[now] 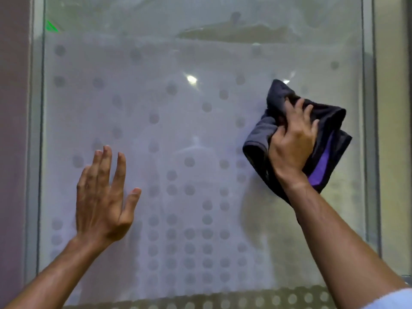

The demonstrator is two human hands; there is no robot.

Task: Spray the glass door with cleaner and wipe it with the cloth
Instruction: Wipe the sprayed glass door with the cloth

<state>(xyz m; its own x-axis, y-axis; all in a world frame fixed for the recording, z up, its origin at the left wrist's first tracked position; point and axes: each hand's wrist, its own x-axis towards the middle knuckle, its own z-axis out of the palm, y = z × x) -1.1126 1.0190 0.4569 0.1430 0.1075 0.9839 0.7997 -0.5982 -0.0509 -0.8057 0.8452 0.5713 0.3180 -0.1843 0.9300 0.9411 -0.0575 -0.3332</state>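
The glass door (178, 121) fills the head view, frosted and patterned with grey dots, and looks hazy across most of its width. My right hand (292, 141) grips a bunched dark cloth (327, 132) with a purple edge and presses it against the glass at the right. My left hand (102, 197) is raised at the lower left with fingers spread, palm toward the glass, holding nothing. No spray bottle is in view.
A metal door frame (35, 152) runs down the left side and another frame strip (371, 130) down the right. A wall (13, 130) lies left of the frame. A dotted band (245, 299) crosses the bottom of the pane.
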